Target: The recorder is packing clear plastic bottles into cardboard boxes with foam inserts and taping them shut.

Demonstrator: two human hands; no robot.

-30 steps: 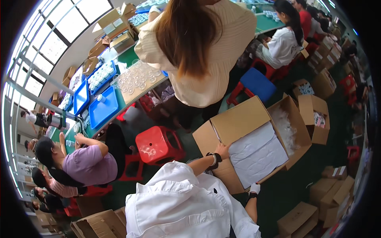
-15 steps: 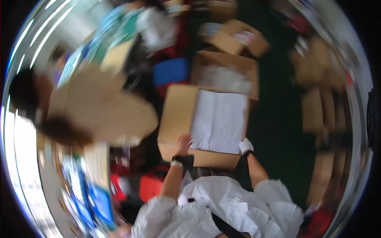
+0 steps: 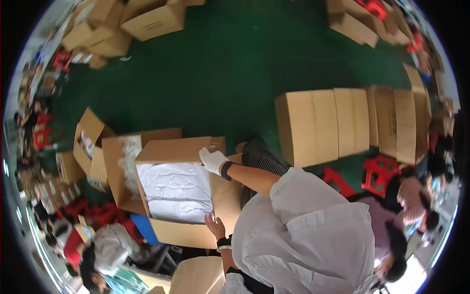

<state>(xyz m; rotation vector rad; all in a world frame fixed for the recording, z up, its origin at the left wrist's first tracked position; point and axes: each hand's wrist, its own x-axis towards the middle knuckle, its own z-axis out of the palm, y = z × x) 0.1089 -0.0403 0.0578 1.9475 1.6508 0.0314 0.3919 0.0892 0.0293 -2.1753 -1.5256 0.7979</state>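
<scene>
An open cardboard box (image 3: pixel 188 235) stands to the left of my body, flaps folded outward. Flat, wrinkled white sheeting (image 3: pixel 176 192) fills it nearly to the rim. My left hand (image 3: pixel 214 226), bare with a band at the wrist, has its fingers spread at the box's lower right corner, by the edge of the sheeting. My right hand (image 3: pixel 213 160), in a white glove, is closed over the upper right corner by the flap. A thin thing, too small to name, juts from its fingers over the sheeting.
Behind the box stands another open carton (image 3: pixel 117 171) with clear plastic in it. Closed cartons (image 3: pixel 323 127) stand in a row on the green floor (image 3: pixel 220 73) to the right. Red stools (image 3: pixel 377 174) and seated people are nearby. A person's beige back (image 3: pixel 198 275) is close below.
My view has swung round, so the box now lies to my left. My right hand has gone from the near rim to the upper corner; my left hand stays by the box edge.
</scene>
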